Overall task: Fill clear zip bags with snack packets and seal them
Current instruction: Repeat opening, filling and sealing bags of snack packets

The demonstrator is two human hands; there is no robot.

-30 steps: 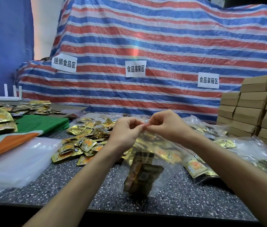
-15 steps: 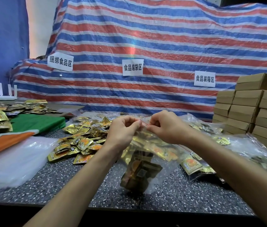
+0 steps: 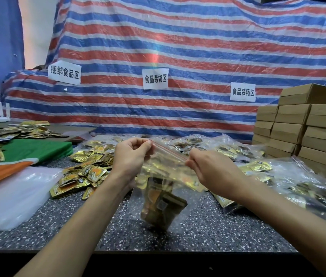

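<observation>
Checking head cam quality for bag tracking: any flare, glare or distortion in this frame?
Head view: a faint rainbow flare streak runs down the tarp at centre; lighting is even with soft shadows; the zip bag film reads low-contrast against the speckled table, though the packets inside are sharp; wide-angle distortion tilts the boxes at right.

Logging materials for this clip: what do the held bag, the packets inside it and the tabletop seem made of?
Zip bag: thin clear plastic film, glossy; its contents show through. Packets: likely metallised foil film, gold and shiny. Tabletop: dark speckled surface, perhaps terrazzo or stone-look laminate; cannot tell which.
</observation>
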